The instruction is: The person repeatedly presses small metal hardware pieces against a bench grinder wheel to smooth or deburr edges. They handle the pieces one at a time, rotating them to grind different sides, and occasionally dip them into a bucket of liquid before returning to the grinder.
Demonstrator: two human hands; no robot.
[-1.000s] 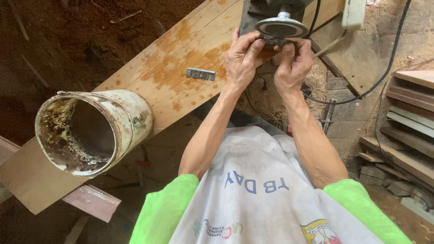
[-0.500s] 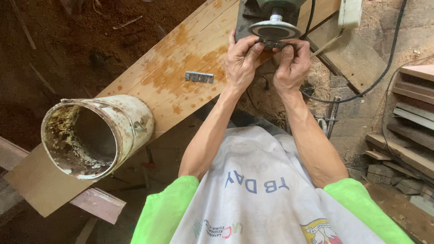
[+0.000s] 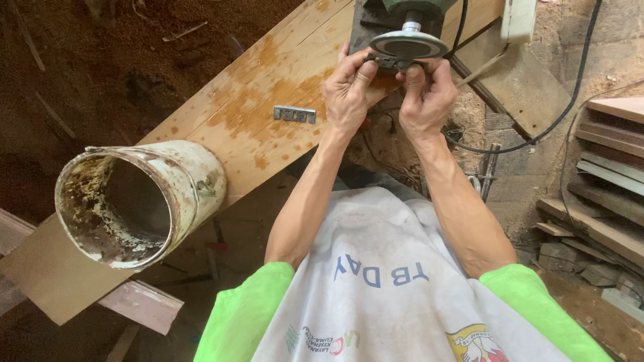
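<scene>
At top centre of the frame, both my hands are up under a round grey disc on a green machine. L hand and R hand pinch a small dark metal piece between fingertips, right below the disc, touching its edge. Fingers narrow, curled tight on it. Wooden board runs diagonally from top centre to lower left. Small metal plate lies flat on it, just left of my L hand. Dirty white bucket lies on its side at left, mouth toward me. Black cable at right.
</scene>
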